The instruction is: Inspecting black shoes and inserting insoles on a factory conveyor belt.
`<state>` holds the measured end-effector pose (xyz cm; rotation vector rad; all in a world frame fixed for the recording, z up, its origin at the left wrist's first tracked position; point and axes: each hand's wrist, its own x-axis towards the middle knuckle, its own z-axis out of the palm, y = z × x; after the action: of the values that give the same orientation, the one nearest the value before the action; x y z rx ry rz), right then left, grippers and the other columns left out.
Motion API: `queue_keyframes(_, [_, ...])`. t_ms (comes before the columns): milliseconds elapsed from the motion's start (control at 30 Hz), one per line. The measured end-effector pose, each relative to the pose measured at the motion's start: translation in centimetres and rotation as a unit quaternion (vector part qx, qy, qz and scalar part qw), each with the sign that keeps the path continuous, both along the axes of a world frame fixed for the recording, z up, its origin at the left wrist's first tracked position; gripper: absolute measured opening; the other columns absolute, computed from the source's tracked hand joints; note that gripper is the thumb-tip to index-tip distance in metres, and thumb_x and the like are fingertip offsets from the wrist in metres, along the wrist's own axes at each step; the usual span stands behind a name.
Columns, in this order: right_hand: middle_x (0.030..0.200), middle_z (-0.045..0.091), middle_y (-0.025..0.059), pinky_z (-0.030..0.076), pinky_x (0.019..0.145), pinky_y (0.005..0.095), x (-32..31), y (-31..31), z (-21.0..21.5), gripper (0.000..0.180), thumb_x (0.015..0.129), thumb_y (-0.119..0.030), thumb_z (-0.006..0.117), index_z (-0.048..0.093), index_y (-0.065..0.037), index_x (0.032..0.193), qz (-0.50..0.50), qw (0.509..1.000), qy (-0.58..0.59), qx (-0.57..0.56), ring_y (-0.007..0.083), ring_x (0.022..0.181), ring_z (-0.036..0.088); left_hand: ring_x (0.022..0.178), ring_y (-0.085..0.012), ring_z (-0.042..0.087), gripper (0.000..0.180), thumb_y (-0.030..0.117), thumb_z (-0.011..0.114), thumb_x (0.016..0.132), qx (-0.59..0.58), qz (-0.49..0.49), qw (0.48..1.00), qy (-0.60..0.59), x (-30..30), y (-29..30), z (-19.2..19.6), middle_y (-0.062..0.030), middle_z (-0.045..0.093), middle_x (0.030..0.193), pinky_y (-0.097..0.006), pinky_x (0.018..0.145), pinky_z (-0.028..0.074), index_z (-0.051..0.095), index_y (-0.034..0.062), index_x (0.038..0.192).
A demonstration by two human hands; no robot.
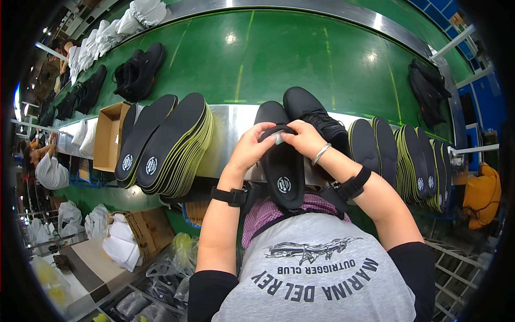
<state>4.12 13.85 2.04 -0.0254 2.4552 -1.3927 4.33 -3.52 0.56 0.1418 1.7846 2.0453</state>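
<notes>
Shoe [270,111] has its insole [283,173] inside, seemingly near done; left hand [251,146] and right hand [310,140] pinch its tongue [277,129]; second shoe's [315,114] inside unseen.

The belt [284,59] looks smooth and glossy, the insoles [174,137] matt.

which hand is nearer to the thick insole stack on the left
Left. The left hand grips the black shoe, right of the insole stack and apart from it; the right hand holds the same shoe farther right.
</notes>
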Motion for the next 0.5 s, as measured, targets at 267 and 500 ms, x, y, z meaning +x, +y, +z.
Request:
queue_keyframes(267, [0.070, 0.054, -0.0010, 0.036, 0.055, 0.0230, -1.6, 0.2, 0.6, 0.018, 0.078, -0.019, 0.061, 0.062, -0.003, 0.087, -0.014, 0.986, -0.159, -0.055, 0.0084, 0.061, 0.045, 0.079, -0.0081, 0.055, 0.044, 0.002, 0.058, 0.075, 0.013, -0.025, 0.998, -0.059, -0.6, 0.0, 0.6, -0.0041, 0.059, 0.090, -0.021, 0.073, 0.044, 0.044, -0.0023, 0.116])
queue_keyframes(500, [0.069, 0.058, 0.0039, 0.041, 0.054, 0.0257, -1.5, 0.4, 1.3, 0.026, 0.077, -0.020, 0.060, 0.062, 0.003, 0.090, -0.030, 0.981, -0.175, -0.078, 0.0114, 0.059, 0.051, 0.078, -0.0083, 0.056, 0.043, 0.002, 0.057, 0.075, 0.029, -0.031, 0.997, -0.072, -0.9, 0.1, 0.3, -0.0055, 0.059, 0.092, -0.021, 0.071, 0.045, 0.044, -0.0024, 0.116])
